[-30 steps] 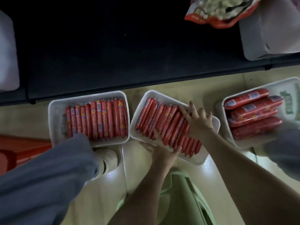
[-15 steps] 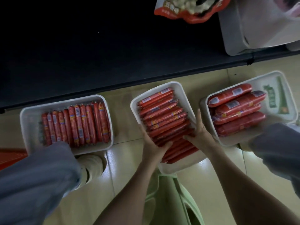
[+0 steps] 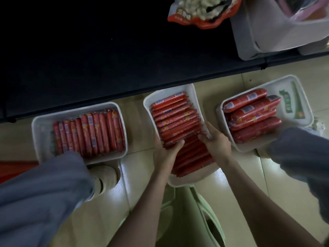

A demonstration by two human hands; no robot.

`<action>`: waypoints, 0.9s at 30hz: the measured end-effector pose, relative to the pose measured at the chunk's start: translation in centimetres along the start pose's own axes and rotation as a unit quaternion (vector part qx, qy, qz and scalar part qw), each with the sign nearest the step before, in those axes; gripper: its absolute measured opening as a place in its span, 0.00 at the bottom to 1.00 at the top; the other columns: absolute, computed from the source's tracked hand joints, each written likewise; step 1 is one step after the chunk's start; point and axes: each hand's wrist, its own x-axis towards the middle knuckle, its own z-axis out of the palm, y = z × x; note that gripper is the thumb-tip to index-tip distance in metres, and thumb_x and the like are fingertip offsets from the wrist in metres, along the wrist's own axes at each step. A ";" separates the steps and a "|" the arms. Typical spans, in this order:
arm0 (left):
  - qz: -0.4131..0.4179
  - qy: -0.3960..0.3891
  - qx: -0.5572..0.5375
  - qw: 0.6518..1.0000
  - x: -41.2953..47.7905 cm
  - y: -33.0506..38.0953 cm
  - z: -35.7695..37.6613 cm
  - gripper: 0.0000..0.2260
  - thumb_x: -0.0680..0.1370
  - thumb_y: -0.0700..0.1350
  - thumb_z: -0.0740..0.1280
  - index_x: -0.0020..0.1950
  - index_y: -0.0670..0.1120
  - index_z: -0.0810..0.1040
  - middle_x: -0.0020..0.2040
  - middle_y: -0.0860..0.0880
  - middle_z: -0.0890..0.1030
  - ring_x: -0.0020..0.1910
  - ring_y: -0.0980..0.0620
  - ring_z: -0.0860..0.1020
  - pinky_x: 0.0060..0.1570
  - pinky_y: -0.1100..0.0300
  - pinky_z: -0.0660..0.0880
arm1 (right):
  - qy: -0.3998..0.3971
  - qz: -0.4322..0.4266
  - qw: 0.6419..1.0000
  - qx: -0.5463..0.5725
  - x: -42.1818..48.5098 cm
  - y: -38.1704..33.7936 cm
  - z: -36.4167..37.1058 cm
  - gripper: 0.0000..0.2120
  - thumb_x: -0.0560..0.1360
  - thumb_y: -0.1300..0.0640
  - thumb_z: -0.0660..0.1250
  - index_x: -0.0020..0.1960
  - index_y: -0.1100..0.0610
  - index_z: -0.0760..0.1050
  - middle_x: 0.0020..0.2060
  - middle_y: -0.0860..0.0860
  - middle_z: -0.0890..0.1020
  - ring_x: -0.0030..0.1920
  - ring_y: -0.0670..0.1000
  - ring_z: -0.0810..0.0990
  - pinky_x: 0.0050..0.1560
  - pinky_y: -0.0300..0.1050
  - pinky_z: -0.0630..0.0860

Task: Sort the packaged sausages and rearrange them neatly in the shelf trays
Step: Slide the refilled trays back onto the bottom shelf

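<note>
The middle white foam tray (image 3: 189,90), a shallow rectangle packed with thin red plastic-wrapped sausages (image 3: 175,118) lying crosswise in a stack, sits between the person's knees over the pale tiled floor (image 3: 138,168), its far end just short of the black shelf edge (image 3: 106,93). The left hand (image 3: 164,151) grips the tray's left rim, thumb curled over the sausages; the right hand (image 3: 216,142) clasps the right rim the same way. Whether the tray rests on the floor or is lifted off it is hard to tell from above. To the left lies a second white tray (image 3: 41,127) with a neat row of slim red sausages (image 3: 89,133), partly covered by a grey trouser leg (image 3: 44,193). To the right, a third white tray (image 3: 305,111) holds thick red sausage chubs (image 3: 252,115).
</note>
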 end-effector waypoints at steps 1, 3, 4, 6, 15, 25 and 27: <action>0.006 -0.005 -0.001 1.000 -0.5 0.4 -0.3 0.29 0.69 0.50 0.78 0.66 0.58 0.69 0.53 0.59 0.82 0.51 0.62 0.80 0.52 0.60 0.76 | 0.004 0.003 1.000 -0.006 -0.5 -0.2 -0.1 0.22 0.76 0.52 0.66 0.68 0.39 0.69 0.56 0.51 0.82 0.58 0.56 0.78 0.55 0.47 0.73; 0.017 -0.012 -0.013 1.000 -1.8 0.6 -1.0 0.26 0.70 0.48 0.77 0.64 0.59 0.71 0.54 0.58 0.82 0.52 0.61 0.80 0.55 0.57 0.76 | 0.018 0.002 1.000 -0.020 -2.1 -0.2 0.0 0.20 0.78 0.53 0.62 0.68 0.38 0.70 0.55 0.52 0.83 0.57 0.58 0.79 0.55 0.49 0.75; 0.027 -0.014 -0.016 0.999 -2.5 0.5 -1.3 0.25 0.70 0.47 0.76 0.64 0.59 0.71 0.55 0.57 0.82 0.53 0.60 0.80 0.58 0.53 0.76 | 0.029 -0.003 1.000 -0.011 -3.1 -0.2 0.0 0.19 0.78 0.54 0.61 0.66 0.38 0.71 0.54 0.53 0.83 0.56 0.58 0.80 0.54 0.50 0.75; 0.044 -0.021 -0.025 0.998 -4.1 0.7 -2.0 0.24 0.72 0.45 0.75 0.64 0.58 0.71 0.56 0.56 0.82 0.54 0.58 0.80 0.59 0.49 0.75 | 0.041 -0.006 0.998 0.035 -5.1 0.1 0.0 0.16 0.79 0.53 0.60 0.62 0.38 0.74 0.50 0.49 0.84 0.52 0.56 0.81 0.53 0.51 0.76; 0.118 -0.028 -0.055 0.991 -6.3 6.5 -5.2 0.24 0.72 0.44 0.74 0.63 0.57 0.71 0.56 0.55 0.81 0.56 0.56 0.79 0.61 0.48 0.74 | 0.043 -0.059 0.984 0.162 -8.0 -4.5 -2.5 0.19 0.74 0.46 0.57 0.61 0.29 0.70 0.51 0.41 0.83 0.53 0.50 0.81 0.56 0.55 0.78; 0.090 -0.001 -0.055 0.994 0.3 9.7 -10.7 0.27 0.66 0.46 0.75 0.62 0.60 0.72 0.54 0.57 0.82 0.55 0.55 0.80 0.61 0.46 0.74 | -0.006 -0.053 0.976 0.210 -1.0 -11.1 0.0 0.15 0.78 0.56 0.60 0.62 0.50 0.78 0.46 0.48 0.85 0.44 0.50 0.85 0.50 0.52 0.81; 0.083 -0.010 -0.064 0.994 2.1 10.3 -10.8 0.27 0.66 0.46 0.75 0.62 0.60 0.73 0.54 0.56 0.83 0.55 0.54 0.81 0.60 0.45 0.74 | -0.004 -0.044 0.980 0.193 0.9 -11.9 0.1 0.14 0.78 0.55 0.62 0.61 0.50 0.79 0.44 0.47 0.85 0.42 0.50 0.85 0.48 0.52 0.82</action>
